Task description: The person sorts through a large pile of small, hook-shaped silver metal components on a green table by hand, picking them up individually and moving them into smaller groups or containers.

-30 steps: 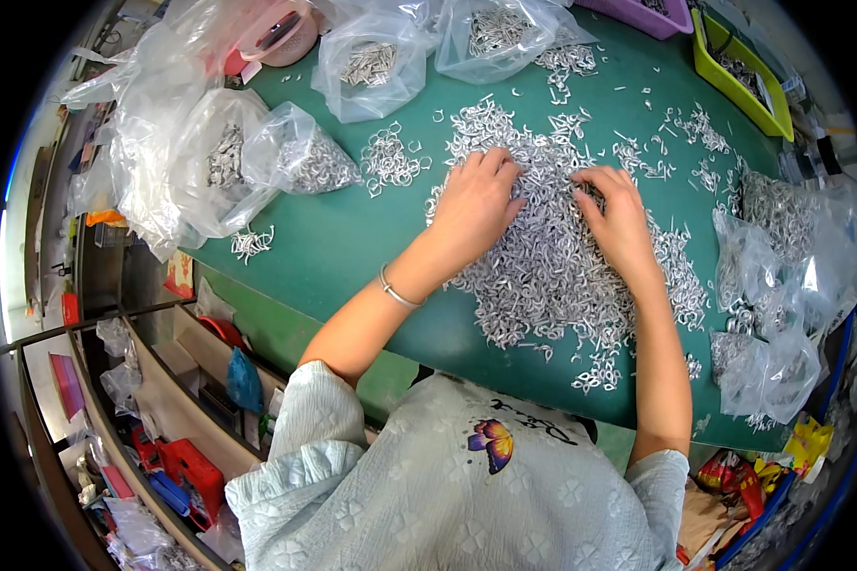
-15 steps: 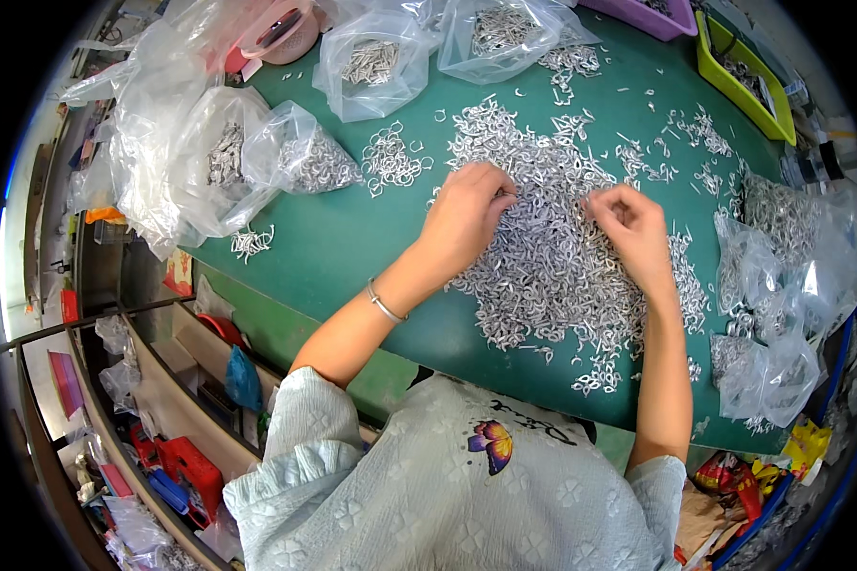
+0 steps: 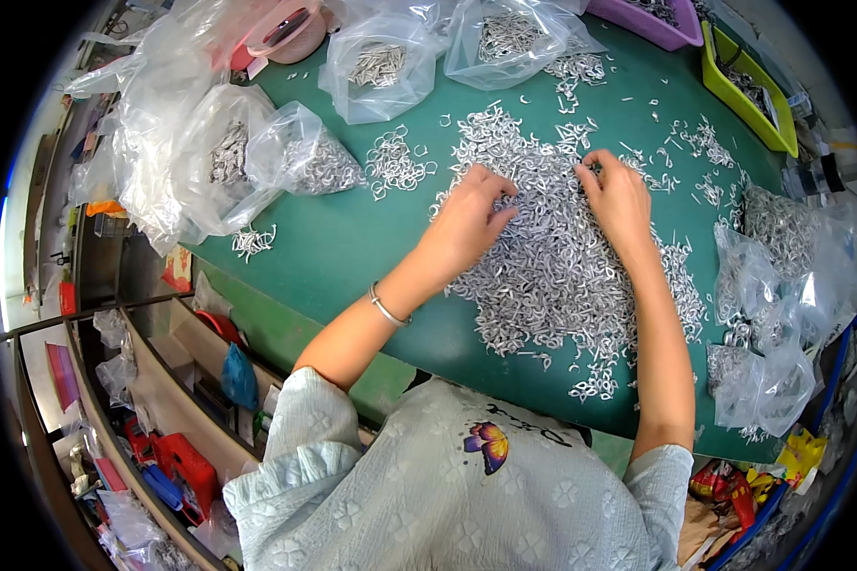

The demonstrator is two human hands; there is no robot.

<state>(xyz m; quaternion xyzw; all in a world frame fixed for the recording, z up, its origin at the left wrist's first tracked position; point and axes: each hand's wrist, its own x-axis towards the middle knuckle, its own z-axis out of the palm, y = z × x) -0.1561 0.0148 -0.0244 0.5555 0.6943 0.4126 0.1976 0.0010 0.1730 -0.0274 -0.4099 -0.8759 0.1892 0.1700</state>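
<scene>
Reaching over small metal pieces (image 3: 552, 266) on a green desk (image 3: 333, 266) with left hand (image 3: 468, 219) and right hand (image 3: 623, 202), in a loose, half-parted grip (cannot tell if holding any).

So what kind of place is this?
It's probably a small workshop or factory room. There's a big pile of little silvery pieces on a green table, and clear plastic bags hold lots more small pieces.

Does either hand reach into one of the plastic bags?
No, the left hand and right hand are both at the large pile of metal pieces, apart from the plastic bags.
</scene>
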